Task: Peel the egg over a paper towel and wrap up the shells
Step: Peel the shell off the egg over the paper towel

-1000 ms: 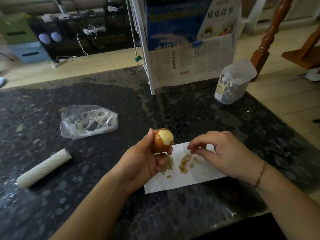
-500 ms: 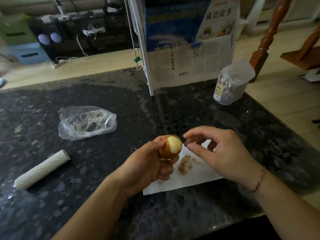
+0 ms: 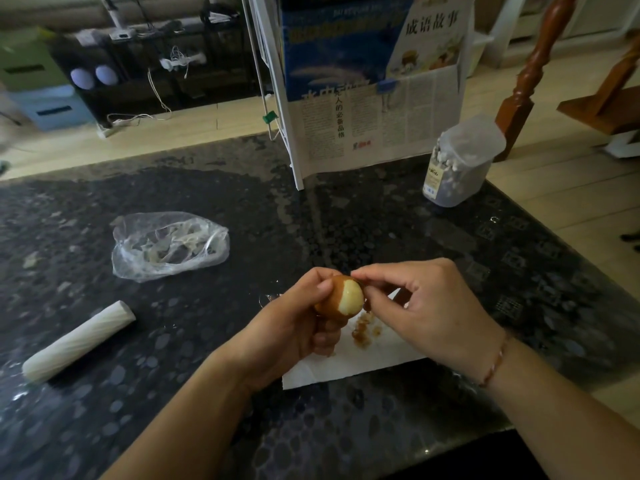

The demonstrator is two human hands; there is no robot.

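Note:
My left hand (image 3: 294,327) grips a brown-shelled egg (image 3: 341,299) just above the table; its right end is peeled to pale white. My right hand (image 3: 426,310) has come up against the egg, thumb and forefinger pinching at the shell edge on top of it. Under both hands lies a white paper towel (image 3: 360,362) with a small pile of brown shell bits (image 3: 365,332) on it. The towel's far part is hidden by my hands.
A crumpled clear plastic bag (image 3: 169,245) and a white roll (image 3: 78,342) lie to the left on the dark speckled table (image 3: 346,427). A clear tub of cotton swabs (image 3: 460,161) and a rack with newspapers (image 3: 374,98) stand at the back.
My right hand rose from the paper towel and moved left onto the egg. My left hand carried the egg a little to the right and turned its peeled end toward the right hand.

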